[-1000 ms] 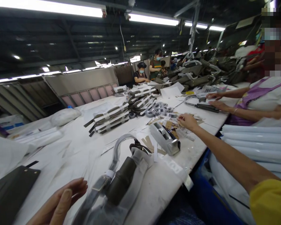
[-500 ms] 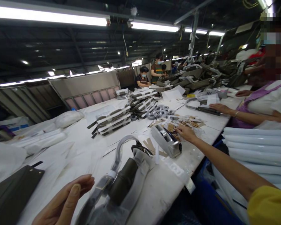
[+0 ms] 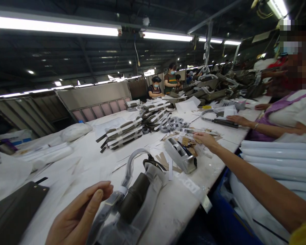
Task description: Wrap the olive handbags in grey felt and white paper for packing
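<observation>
My left hand [image 3: 79,212] hovers beside the wrapped handle of a dark olive bag [image 3: 134,195], its fingers loosely bent, thumb apart, nothing in it. The bag's straps and handle are covered in pale wrapping. Over a pile of brown and white paper tags [image 3: 191,144] is my right hand [image 3: 206,141], fingertips pressed together; whatever is between them is too small to make out. A grey tape dispenser [image 3: 182,158] stands between the bag and that hand.
Stacked wrapped olive pieces [image 3: 124,134] and wrapped rings [image 3: 173,124] lie farther back on the white table [image 3: 91,163]. A flat olive panel [image 3: 17,211] is at left. Rolled white sheets [image 3: 277,160] fill a blue bin [image 3: 224,211]. A co-worker's hand [image 3: 238,120] rests at right.
My left hand has moved right and slightly up, closer to the bag's handle. My right hand has shifted slightly right and up over the tags, fingertips drawn together.
</observation>
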Action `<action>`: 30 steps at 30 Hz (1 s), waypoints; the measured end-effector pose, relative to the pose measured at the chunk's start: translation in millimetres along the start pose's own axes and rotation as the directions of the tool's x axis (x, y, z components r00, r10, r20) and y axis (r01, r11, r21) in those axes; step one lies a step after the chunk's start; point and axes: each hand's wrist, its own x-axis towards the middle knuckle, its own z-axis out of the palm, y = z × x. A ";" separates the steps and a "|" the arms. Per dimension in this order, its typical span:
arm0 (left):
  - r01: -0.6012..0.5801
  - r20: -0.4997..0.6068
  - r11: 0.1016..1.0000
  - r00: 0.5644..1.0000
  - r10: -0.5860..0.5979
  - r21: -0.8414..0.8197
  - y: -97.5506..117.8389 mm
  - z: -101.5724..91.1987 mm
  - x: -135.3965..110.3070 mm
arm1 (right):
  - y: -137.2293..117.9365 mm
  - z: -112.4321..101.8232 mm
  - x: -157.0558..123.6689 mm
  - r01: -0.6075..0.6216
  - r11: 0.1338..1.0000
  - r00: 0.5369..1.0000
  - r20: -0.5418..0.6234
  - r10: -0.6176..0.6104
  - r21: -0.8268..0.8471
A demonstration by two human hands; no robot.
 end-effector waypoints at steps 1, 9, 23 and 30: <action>-0.004 0.059 1.000 0.998 0.005 -0.012 12.0 4.9 4.5 | -16.4 -5.5 -3.4 0.016 0.999 1.000 0.020 -0.017 0.052; -0.244 0.345 0.939 0.883 0.319 -0.244 94.2 83.8 61.0 | -175.5 -8.1 -79.9 0.223 0.875 0.877 0.304 -0.373 0.429; 0.021 0.402 0.904 0.900 0.169 -0.428 79.8 75.5 58.2 | -212.4 78.0 -166.3 -0.115 0.566 0.705 0.469 -0.533 0.816; 0.258 0.492 0.787 0.868 0.065 -0.561 67.1 41.2 53.2 | -216.0 102.3 -194.8 -0.213 0.511 0.833 0.429 -0.351 0.833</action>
